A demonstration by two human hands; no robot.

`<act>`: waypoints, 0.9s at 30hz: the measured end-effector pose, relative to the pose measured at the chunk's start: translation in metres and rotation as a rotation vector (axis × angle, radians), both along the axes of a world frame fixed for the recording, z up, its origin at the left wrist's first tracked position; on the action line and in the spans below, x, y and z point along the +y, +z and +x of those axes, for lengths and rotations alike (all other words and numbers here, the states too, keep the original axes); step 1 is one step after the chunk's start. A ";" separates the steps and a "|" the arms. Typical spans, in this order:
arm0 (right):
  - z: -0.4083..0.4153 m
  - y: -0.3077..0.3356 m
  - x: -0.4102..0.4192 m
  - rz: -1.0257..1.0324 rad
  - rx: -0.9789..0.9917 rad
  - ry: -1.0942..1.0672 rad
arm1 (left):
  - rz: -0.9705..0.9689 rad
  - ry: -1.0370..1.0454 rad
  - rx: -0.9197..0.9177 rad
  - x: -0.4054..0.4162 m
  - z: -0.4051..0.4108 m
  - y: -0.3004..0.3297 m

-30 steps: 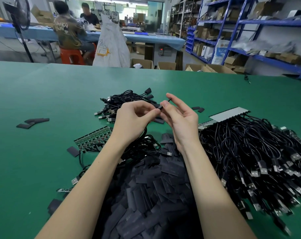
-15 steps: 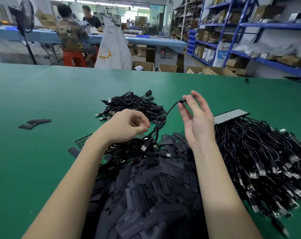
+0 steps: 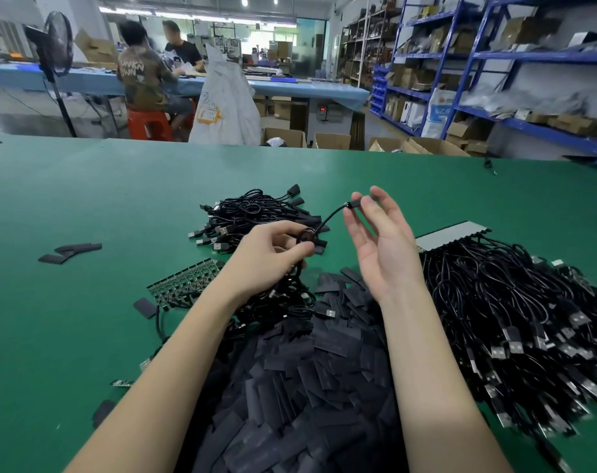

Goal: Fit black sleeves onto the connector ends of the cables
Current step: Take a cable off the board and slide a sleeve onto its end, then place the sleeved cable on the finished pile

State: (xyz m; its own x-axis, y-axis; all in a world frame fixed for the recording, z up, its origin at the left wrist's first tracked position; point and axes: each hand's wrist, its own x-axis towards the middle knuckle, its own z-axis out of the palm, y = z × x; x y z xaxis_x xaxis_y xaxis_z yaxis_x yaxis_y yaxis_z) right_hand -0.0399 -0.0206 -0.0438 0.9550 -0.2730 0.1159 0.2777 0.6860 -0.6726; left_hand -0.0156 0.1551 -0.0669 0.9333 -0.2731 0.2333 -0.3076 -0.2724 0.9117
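Cable (image 3: 328, 218) thin, black, arcing; right hand (image 3: 380, 244) pinches connector end, left hand (image 3: 273, 256) grips sleeve (image 3: 306, 236).

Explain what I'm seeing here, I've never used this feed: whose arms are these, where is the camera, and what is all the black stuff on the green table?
There is no machine: a person's bare arms, filmed by a camera worn on their head, looking down. On the green table lie a near pile of loose black sleeves, a bundle of cables to the right, and a smaller cable pile farther back. The right hand pinches one cable's end at its fingertips; the left hand grips the same cable lower down.
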 end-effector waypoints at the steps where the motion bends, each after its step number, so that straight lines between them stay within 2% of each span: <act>1: 0.001 -0.002 -0.001 0.010 0.018 -0.025 | 0.001 0.036 -0.018 0.003 0.002 0.002; 5: 0.007 -0.008 -0.004 0.021 0.141 -0.024 | 0.048 0.207 -0.110 0.014 0.014 0.011; 8: 0.009 -0.014 -0.001 -0.159 0.242 0.037 | 0.175 0.311 -0.198 0.015 0.030 0.022; 10: 0.008 -0.020 0.003 -0.362 0.301 0.026 | 0.268 0.355 -0.242 0.015 0.047 0.035; 12: 0.007 -0.027 0.006 -0.676 0.330 -0.031 | 0.322 0.395 -0.276 0.015 0.068 0.047; 14: 0.006 -0.034 0.008 -1.055 0.279 -0.079 | 0.378 0.429 -0.298 0.015 0.088 0.054; 16: 0.006 -0.041 0.009 -1.338 0.224 -0.061 | 0.487 0.439 -0.272 0.017 0.105 0.055; 19: 0.005 -0.048 0.011 -1.611 0.250 0.044 | 0.677 0.375 -0.185 0.020 0.115 0.049; 21: 0.004 -0.049 0.011 -1.721 0.279 0.128 | 0.707 0.340 -0.226 0.021 0.107 0.046; 23: 0.004 -0.046 0.011 -1.755 0.301 0.213 | 0.722 0.248 -0.241 0.023 0.087 0.043; 27: 0.004 -0.039 0.011 -1.811 0.342 0.364 | 0.930 -0.070 -0.085 0.020 0.036 0.032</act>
State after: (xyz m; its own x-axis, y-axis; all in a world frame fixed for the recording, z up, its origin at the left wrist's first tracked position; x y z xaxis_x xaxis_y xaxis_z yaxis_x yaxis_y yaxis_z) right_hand -0.0362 -0.0095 -0.0825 0.9718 0.1405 -0.1895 0.0154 -0.8395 -0.5432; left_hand 0.0204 0.1755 -0.0346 0.8973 -0.4397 -0.0401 -0.4071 -0.8590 0.3106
